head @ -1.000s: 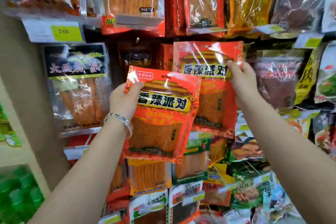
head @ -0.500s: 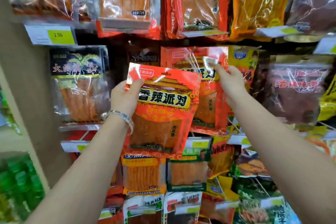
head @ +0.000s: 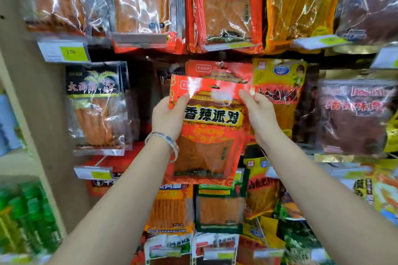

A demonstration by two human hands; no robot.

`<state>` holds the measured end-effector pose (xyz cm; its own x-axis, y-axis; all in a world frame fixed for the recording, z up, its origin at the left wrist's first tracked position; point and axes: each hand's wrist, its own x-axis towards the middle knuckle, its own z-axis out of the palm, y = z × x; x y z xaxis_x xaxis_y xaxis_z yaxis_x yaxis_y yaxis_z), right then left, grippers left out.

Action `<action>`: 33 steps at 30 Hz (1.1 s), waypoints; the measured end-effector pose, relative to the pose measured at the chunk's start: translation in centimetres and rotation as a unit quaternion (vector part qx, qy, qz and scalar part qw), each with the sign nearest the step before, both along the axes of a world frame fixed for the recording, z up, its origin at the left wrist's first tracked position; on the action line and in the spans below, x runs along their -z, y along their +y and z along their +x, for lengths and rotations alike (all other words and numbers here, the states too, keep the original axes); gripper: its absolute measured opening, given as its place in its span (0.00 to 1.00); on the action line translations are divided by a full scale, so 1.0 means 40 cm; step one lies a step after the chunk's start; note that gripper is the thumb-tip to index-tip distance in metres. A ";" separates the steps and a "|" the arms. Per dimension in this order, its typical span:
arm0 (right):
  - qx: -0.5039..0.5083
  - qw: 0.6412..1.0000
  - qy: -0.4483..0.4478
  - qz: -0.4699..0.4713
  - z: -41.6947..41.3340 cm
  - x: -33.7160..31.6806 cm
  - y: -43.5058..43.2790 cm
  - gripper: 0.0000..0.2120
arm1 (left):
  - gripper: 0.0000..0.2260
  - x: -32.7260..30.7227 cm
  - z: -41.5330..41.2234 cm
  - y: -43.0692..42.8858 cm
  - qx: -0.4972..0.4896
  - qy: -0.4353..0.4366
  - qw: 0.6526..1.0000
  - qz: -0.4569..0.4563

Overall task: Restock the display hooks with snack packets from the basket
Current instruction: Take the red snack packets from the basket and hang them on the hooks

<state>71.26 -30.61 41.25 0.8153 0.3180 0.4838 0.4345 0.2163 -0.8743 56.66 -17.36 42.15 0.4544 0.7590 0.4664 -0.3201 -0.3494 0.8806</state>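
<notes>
Hands meet on one red snack packet [head: 210,133] in the head view, raised in front of a wall of hanging snacks. The left hand [head: 170,117] pinches the packet's upper left corner, thumb on the front face, and a silver bracelet [head: 163,141] circles the wrist below it. The right hand [head: 259,114] pinches the upper right edge, fingers behind and thumb at the front. Between the two hands the packet hangs upright, its yellow band of black characters level with the palms, its hang hole near the top edge, above the fingertips. Just behind and above the hands, more matching red packets [head: 217,69] hang on the display, partly covered by the held one. Beyond the right hand hangs a yellow packet [head: 280,77]; beyond the left hand, a black-topped packet [head: 94,105]. A price tag [head: 64,51] reading 2.00 sits up and left of the left hand.
</notes>
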 end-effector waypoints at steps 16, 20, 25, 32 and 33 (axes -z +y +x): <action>0.078 0.993 -0.079 0.046 0.038 -0.156 0.005 0.14 | 0.31 -0.098 0.063 -0.054 -0.009 0.033 0.941 0.336; 0.087 0.994 -0.056 0.043 0.048 -0.159 0.025 0.10 | 0.31 -0.092 0.066 -0.048 0.008 0.021 0.943 0.331; 0.086 0.994 -0.050 0.035 0.052 -0.161 0.038 0.11 | 0.32 -0.081 0.068 -0.030 0.024 0.010 0.943 0.331; 0.100 0.993 -0.055 0.038 0.067 -0.164 0.045 0.08 | 0.28 -0.045 0.110 0.009 0.029 0.001 0.944 0.329; 0.105 0.992 -0.065 0.031 0.073 -0.156 0.045 0.10 | 0.26 -0.036 0.118 0.016 0.020 0.011 0.941 0.338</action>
